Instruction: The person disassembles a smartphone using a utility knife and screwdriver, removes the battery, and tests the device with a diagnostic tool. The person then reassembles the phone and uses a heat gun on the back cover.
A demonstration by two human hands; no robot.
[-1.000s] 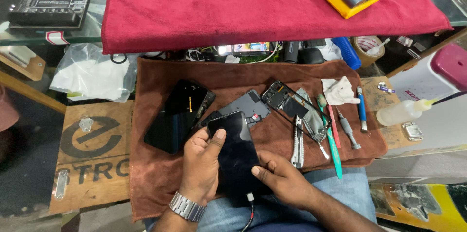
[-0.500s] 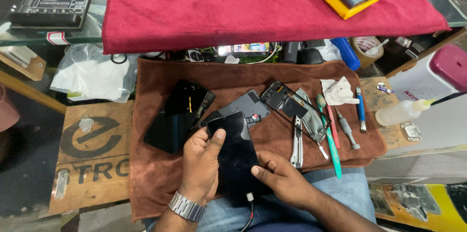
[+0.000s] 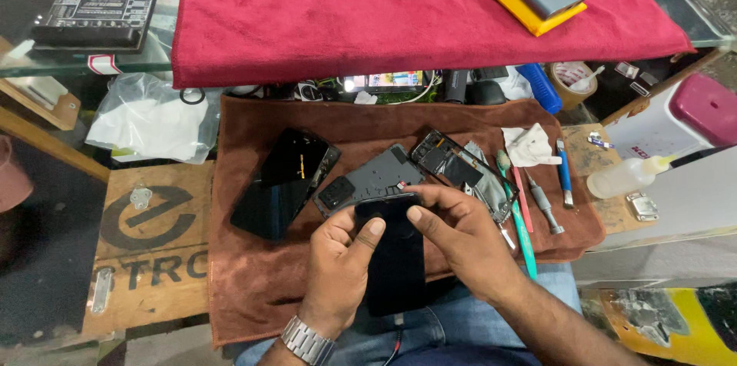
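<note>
Right hand point(image 3: 461, 235) has shifted from the lower edge to the top of the black phone point(image 3: 395, 266), fingers curled over its upper end. Left hand point(image 3: 342, 270) grips the phone's left side, thumb on the glass. Phone sits over the brown cloth point(image 3: 253, 297), just below a grey back cover point(image 3: 368, 178).

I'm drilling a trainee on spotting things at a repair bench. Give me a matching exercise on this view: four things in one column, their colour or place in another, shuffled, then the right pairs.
Things:
1. dark phone
2. squeeze bottle
3. cloth
4. toothbrush

Descriptions:
A. red, spread over the glass counter at the top
B. held between the left hand and right hand
C. green handle, lying on the brown mat
D. clear plastic, lying on its side at the right, off the mat

Pairs: 1-B, 2-D, 3-A, 4-C
</note>
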